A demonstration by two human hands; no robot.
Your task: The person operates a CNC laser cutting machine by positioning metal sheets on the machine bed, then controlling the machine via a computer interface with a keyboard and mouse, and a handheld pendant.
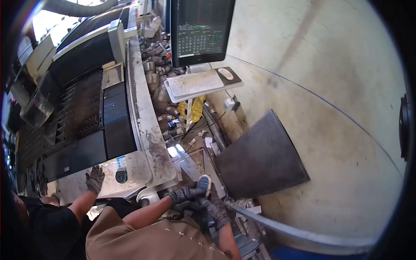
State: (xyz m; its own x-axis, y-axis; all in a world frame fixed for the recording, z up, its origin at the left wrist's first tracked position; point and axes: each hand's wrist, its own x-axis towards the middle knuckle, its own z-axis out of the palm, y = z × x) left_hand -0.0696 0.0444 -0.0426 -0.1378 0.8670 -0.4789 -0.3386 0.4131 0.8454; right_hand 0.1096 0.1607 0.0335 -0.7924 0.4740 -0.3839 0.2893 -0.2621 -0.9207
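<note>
My left hand (183, 195), in a dark grey patterned work glove, is low in front of my brown shirt (160, 240). Close beside it is my right hand (217, 213), in a similar glove. A blue shoe (203, 185) with a pale sole edge shows just beyond the two hands. The fingers of both hands blend into dark material there, so I cannot make out whether they grip anything. Left of me, a co-worker's gloved hand (95, 180) rests on the pale machine edge (78, 186), near a dark tape measure (121, 175).
A large machine with a slatted bed (78, 108) fills the left. A monitor (201, 32) stands above a keyboard shelf (197, 86). Several metal pipe elbows (151, 78) lie behind it. A dark perforated panel (264, 160) leans on the wall; a grey pipe (294, 232) crosses the lower right.
</note>
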